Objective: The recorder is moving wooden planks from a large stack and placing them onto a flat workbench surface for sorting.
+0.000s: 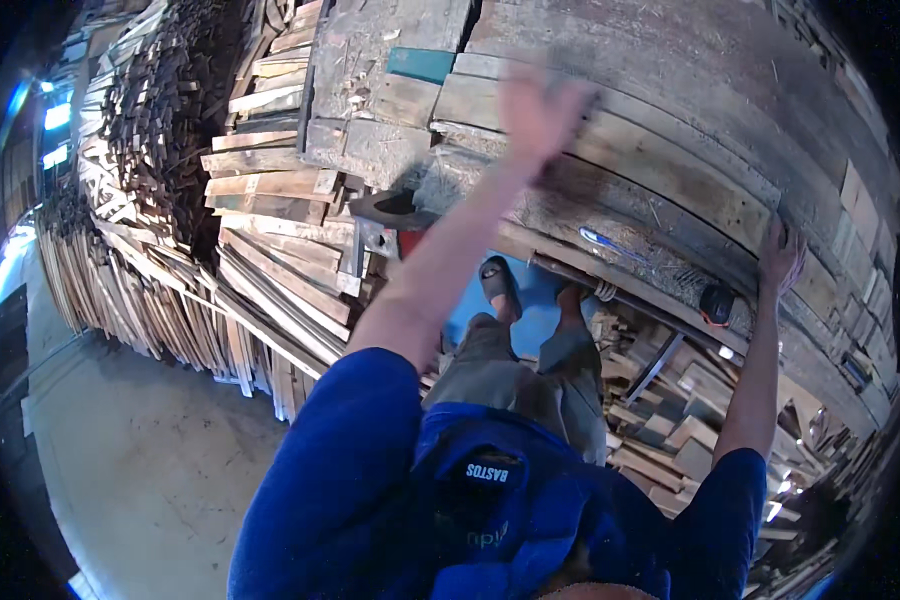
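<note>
Long weathered planks [660, 185] lie side by side across a dusty wooden workbench [610, 40]. Over their left part is my left hand [542, 112], smeared by motion; whether it touches the wood cannot be told. My right hand [782, 258] lies at the right end of the planks with its fingers spread, gripping nothing. Below the planks, on the near ledge, rest a thin blue tool [610, 243] and a black tape measure [716, 303] with orange on it. Next to the left end of the planks sits a short teal-painted wood piece [420, 65].
Stacked wood strips [270, 185] stand left of the bench, with a tall pile of offcuts [150, 110] beyond. A metal bar [620, 295] runs under the bench's near edge, above scattered wood scraps [680, 430]. My feet are on a blue surface [540, 295]. Concrete floor [160, 450] lies lower left.
</note>
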A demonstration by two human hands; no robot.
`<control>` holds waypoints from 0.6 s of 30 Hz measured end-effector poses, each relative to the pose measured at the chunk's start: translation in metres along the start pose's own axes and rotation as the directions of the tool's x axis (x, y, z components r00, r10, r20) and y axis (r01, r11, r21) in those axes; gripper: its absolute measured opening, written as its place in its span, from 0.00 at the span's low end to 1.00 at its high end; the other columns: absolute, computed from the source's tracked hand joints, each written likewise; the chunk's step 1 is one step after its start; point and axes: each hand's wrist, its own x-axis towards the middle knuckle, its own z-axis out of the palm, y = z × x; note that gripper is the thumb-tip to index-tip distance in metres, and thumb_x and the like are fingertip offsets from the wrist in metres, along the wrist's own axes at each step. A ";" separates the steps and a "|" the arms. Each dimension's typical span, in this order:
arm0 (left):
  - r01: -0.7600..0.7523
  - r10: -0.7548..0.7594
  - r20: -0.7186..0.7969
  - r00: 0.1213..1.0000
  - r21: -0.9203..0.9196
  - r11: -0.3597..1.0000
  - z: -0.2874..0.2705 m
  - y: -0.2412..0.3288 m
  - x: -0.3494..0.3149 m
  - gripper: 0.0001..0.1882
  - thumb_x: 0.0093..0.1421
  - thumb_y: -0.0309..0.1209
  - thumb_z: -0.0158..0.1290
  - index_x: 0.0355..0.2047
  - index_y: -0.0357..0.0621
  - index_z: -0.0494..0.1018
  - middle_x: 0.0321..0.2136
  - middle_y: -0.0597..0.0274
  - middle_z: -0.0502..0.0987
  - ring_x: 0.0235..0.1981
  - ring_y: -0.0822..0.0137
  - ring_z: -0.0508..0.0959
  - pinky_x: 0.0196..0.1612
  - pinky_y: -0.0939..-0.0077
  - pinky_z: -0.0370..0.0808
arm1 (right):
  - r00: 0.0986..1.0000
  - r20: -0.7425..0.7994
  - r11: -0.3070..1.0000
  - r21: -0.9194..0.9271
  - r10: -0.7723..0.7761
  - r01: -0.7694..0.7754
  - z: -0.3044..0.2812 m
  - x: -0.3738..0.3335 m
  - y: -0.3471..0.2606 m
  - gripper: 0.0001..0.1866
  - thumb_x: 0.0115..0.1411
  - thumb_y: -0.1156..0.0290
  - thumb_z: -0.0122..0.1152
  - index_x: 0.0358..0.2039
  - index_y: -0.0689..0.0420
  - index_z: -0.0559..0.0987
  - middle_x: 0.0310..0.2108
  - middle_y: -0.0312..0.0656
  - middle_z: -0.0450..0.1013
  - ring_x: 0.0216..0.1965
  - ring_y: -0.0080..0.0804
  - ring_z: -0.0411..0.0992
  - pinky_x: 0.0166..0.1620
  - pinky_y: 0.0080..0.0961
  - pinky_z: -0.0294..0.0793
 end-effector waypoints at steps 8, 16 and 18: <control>0.503 -0.546 0.243 0.802 0.217 0.836 -0.179 -0.307 0.050 0.53 0.49 0.69 0.58 0.65 0.45 0.65 0.63 0.42 0.67 0.65 0.47 0.66 0.65 0.54 0.64 | 0.998 0.041 0.992 0.119 -0.045 0.040 -0.010 -0.001 -0.037 0.21 0.64 0.54 0.57 0.51 0.54 0.79 0.52 0.49 0.76 0.54 0.51 0.72 0.57 0.42 0.70; 0.882 -0.743 0.481 0.465 -0.178 0.437 -0.220 -0.180 0.038 0.20 0.64 0.47 0.58 0.35 0.40 0.76 0.22 0.66 0.73 0.19 0.70 0.74 0.23 0.77 0.72 | 0.995 -0.099 0.995 0.102 -0.007 0.017 -0.064 -0.036 -0.033 0.17 0.57 0.56 0.63 0.41 0.55 0.81 0.45 0.46 0.74 0.52 0.48 0.69 0.58 0.44 0.65; 0.867 -0.592 0.690 0.416 -0.106 0.486 -0.273 -0.132 0.059 0.21 0.65 0.47 0.56 0.40 0.37 0.75 0.27 0.62 0.77 0.22 0.66 0.78 0.27 0.73 0.77 | 0.996 -0.088 0.982 0.186 -0.010 0.027 -0.064 -0.035 -0.039 0.18 0.57 0.56 0.63 0.40 0.56 0.80 0.45 0.45 0.74 0.51 0.48 0.69 0.58 0.43 0.65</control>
